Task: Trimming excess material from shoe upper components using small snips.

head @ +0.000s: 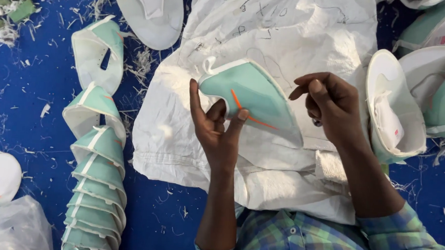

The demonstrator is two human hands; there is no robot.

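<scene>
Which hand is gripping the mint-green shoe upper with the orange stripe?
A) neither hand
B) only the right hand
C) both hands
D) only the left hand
D: the left hand pinches the mint-green shoe upper between thumb and fingers, while the right hand is curled close beside it without clearly touching it.

Nested mint shoe uppers (96, 194) on blue floor (23, 102) — white sack (289, 36), scattered white trimmings (144, 63), clear plastic bag (15, 228).

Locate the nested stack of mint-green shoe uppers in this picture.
The nested stack of uppers lies on the blue floor at lower left, just left of the white sack and the left hand.
</scene>
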